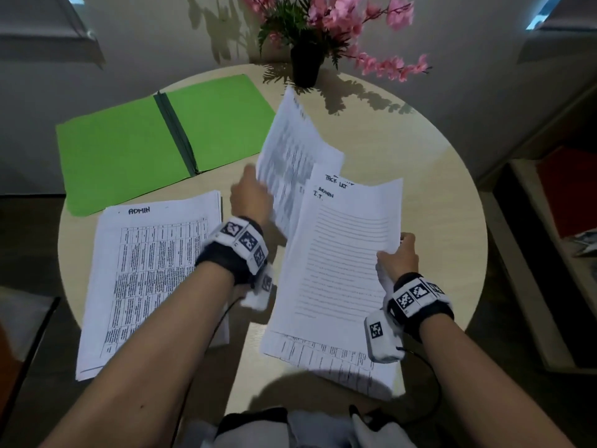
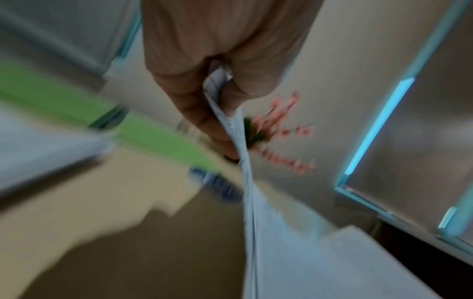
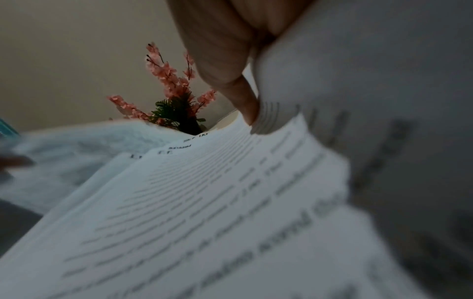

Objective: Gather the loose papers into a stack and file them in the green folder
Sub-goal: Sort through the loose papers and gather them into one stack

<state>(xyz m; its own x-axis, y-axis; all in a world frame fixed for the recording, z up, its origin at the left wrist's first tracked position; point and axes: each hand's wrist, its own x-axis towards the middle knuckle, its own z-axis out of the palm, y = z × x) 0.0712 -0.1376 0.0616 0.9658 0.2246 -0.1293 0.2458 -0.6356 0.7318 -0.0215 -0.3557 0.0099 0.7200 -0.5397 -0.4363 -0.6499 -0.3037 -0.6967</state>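
Left hand [image 1: 250,197], mid-frame, pinches a sheaf of printed sheets [image 1: 290,156] by its edge, held up and curling. Right hand [image 1: 399,257], right of centre, pinches the lined pages [image 1: 339,253] at their right margin; they rest over more paper below. Third pile headed ADMIN [image 1: 151,279] lies flat at lower left. Green folder [image 1: 129,150] lies open, upper left.

Risk: thin, limp paper held by one edge may fan out or slip, likely if either pinch loosens. Folder is matte card, dark spine.

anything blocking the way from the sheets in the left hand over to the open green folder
Nothing visible does. The left hand holds its sheets just right of the open green folder, whose inner faces lie bare; only bare table lies between.
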